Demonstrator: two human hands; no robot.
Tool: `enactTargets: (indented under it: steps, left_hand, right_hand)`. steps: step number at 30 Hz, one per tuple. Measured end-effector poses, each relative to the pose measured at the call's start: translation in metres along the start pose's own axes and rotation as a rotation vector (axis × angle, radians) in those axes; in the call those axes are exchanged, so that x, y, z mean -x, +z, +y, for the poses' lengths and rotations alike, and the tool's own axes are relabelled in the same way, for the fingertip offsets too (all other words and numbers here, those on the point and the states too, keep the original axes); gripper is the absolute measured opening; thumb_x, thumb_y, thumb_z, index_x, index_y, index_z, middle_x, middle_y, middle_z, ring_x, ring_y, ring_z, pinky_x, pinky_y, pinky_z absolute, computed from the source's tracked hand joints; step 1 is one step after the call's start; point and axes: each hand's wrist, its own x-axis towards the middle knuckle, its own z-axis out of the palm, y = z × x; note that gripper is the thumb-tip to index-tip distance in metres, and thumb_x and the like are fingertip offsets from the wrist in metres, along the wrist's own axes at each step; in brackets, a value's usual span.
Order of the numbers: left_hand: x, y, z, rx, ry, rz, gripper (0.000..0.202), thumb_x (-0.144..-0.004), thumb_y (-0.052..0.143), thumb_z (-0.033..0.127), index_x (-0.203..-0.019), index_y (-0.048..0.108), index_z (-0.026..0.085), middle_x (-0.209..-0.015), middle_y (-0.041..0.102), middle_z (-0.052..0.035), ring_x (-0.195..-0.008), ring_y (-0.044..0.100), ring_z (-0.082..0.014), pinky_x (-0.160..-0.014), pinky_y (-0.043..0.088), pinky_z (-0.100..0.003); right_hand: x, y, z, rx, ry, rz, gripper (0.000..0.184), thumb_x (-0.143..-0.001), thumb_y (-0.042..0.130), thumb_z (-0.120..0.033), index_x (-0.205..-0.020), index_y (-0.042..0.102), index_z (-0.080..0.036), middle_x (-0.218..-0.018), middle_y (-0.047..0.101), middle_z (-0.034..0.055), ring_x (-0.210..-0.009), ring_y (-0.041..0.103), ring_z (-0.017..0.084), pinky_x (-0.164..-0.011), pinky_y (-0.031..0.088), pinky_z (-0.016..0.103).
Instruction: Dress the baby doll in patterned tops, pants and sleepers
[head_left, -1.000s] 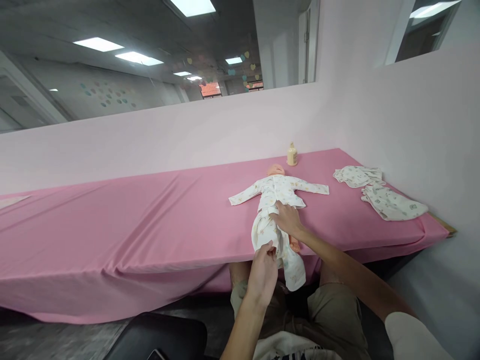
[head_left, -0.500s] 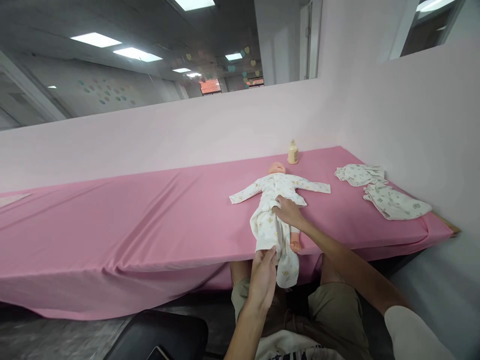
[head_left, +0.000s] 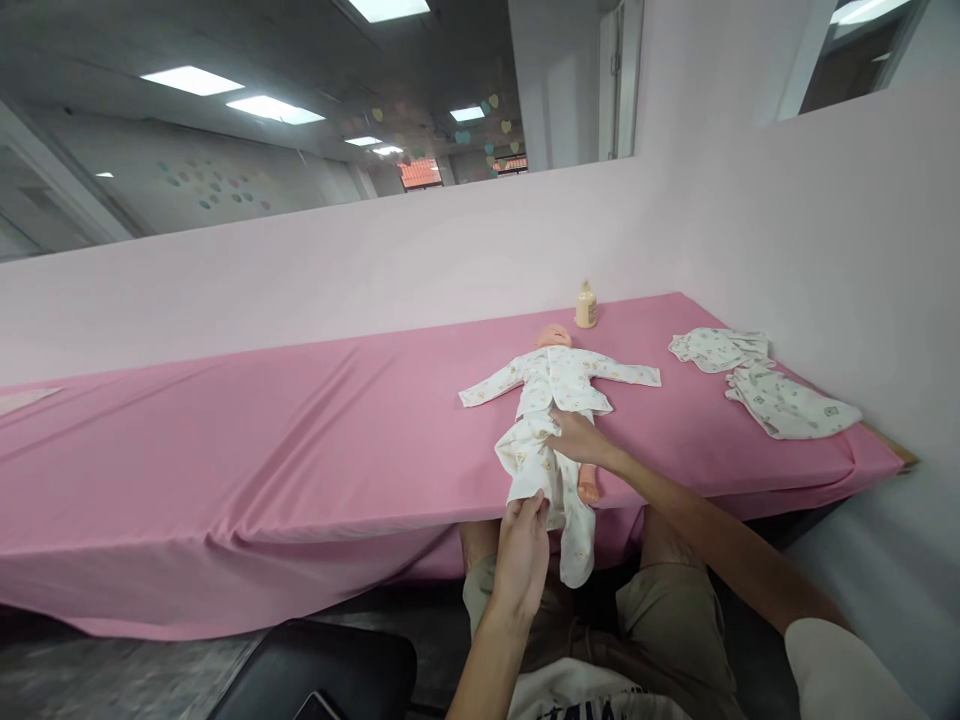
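A baby doll lies on its back on the pink-covered table, head toward the wall, arms spread in a white patterned baby top. White patterned baby pants are bunched over its lower body. One pant leg hangs past the table's front edge, and a bare doll foot shows beside the cloth. My left hand pinches the end of the other pant leg. With closed fingers, my right hand grips the pants near the waist; its fingertips are partly hidden in the fabric.
Behind the doll's head stands a cream pump bottle near the wall. Two patterned garments lie at the table's right end. A black chair with a phone on it is at lower left. The pink tablecloth has folds.
My right hand has moved slightly down toward me with the pants' waist, uncovering more of the top's lower edge. The hanging pant leg reaches lower. My left hand has barely shifted.
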Motion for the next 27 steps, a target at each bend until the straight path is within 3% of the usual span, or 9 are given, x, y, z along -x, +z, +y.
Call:
enactTargets:
  steps: [3,10,14,16,18,20,23,25,27]
  left_hand:
    - [0.001,-0.001,-0.001,-0.018,0.007,-0.014,0.006,-0.076,0.068,0.008,-0.075,0.067,0.014,-0.084,0.068,-0.0026,-0.089,0.064,-0.0107,-0.095,0.047,-0.023]
    - [0.003,-0.015,-0.006,-0.093,0.029,0.029,0.032,-0.074,0.074,0.013,-0.104,0.065,0.02,-0.123,0.062,-0.0047,-0.12,0.055,-0.0149,-0.101,0.044,-0.023]
    - [-0.01,-0.029,-0.012,-0.465,0.257,0.093,0.039,-0.076,0.073,0.031,-0.111,0.057,0.02,-0.115,0.059,-0.0068,-0.11,0.058,-0.0186,-0.098,0.045,-0.032]
    - [-0.014,-0.032,-0.013,-0.718,0.446,0.163,0.04,-0.078,0.069,0.037,-0.112,0.054,0.02,-0.114,0.055,-0.0077,-0.106,0.057,-0.0205,-0.097,0.046,-0.038]
    - [-0.013,-0.03,-0.011,-0.966,0.661,0.158,0.043,-0.08,0.067,0.04,-0.116,0.053,0.021,-0.12,0.049,-0.0093,-0.114,0.052,-0.0236,-0.101,0.043,-0.043]
    - [-0.013,-0.022,-0.004,-1.2,0.86,0.034,0.044,-0.083,0.064,0.039,-0.122,0.053,0.022,-0.129,0.044,-0.0112,-0.125,0.044,-0.026,-0.106,0.04,-0.044]
    - [-0.021,0.001,0.016,-1.528,1.063,-0.284,0.044,-0.091,0.054,0.032,-0.133,0.048,0.022,-0.142,0.037,-0.0134,-0.137,0.033,-0.0271,-0.111,0.034,-0.045]
    - [-0.036,0.025,0.035,-1.739,1.117,-0.518,0.047,-0.092,0.051,0.029,-0.137,0.044,0.02,-0.146,0.036,-0.015,-0.14,0.029,-0.0295,-0.114,0.028,-0.048]
    - [-0.058,0.052,0.052,-1.928,1.045,-0.723,0.048,-0.089,0.054,0.028,-0.136,0.046,0.018,-0.147,0.038,-0.0159,-0.139,0.031,-0.0326,-0.113,0.028,-0.048]
  right_hand:
    - [-0.01,0.0,0.001,0.107,0.007,0.088,0.013,-0.084,0.05,-0.021,-0.094,0.058,-0.018,-0.091,0.066,0.0103,-0.086,0.058,0.025,-0.071,0.035,0.032]
    - [-0.016,0.01,0.01,0.232,-0.021,0.183,0.023,-0.088,0.046,-0.023,-0.108,0.055,-0.017,-0.105,0.065,0.0154,-0.1,0.057,0.031,-0.084,0.037,0.038]
    - [0.0,0.012,0.016,0.158,-0.043,0.241,0.037,-0.087,0.051,-0.033,-0.12,0.05,-0.017,-0.117,0.06,0.0138,-0.11,0.053,0.031,-0.091,0.04,0.041]
    - [0.015,0.012,0.021,0.094,-0.049,0.274,0.048,-0.084,0.056,-0.037,-0.126,0.047,-0.017,-0.122,0.057,0.0131,-0.117,0.05,0.031,-0.095,0.04,0.042]
    - [0.036,0.013,0.029,0.001,-0.037,0.335,0.051,-0.082,0.057,-0.039,-0.127,0.046,-0.019,-0.126,0.055,0.0117,-0.121,0.048,0.03,-0.099,0.04,0.043]
    - [0.062,0.018,0.04,-0.101,-0.001,0.436,0.042,-0.085,0.054,-0.042,-0.122,0.05,-0.021,-0.123,0.056,0.0101,-0.119,0.051,0.028,-0.099,0.041,0.042]
    - [0.105,0.036,0.06,-0.208,0.075,0.548,0.028,-0.089,0.049,-0.044,-0.105,0.056,-0.022,-0.108,0.063,0.0085,-0.105,0.058,0.025,-0.094,0.045,0.041]
    - [0.129,0.054,0.072,-0.266,0.128,0.517,0.026,-0.088,0.051,-0.045,-0.099,0.057,-0.022,-0.1,0.066,0.0072,-0.097,0.061,0.025,-0.089,0.047,0.039]
    - [0.143,0.073,0.08,-0.307,0.161,0.47,0.025,-0.087,0.054,-0.044,-0.097,0.059,-0.021,-0.099,0.067,0.0074,-0.096,0.062,0.025,-0.089,0.047,0.04]
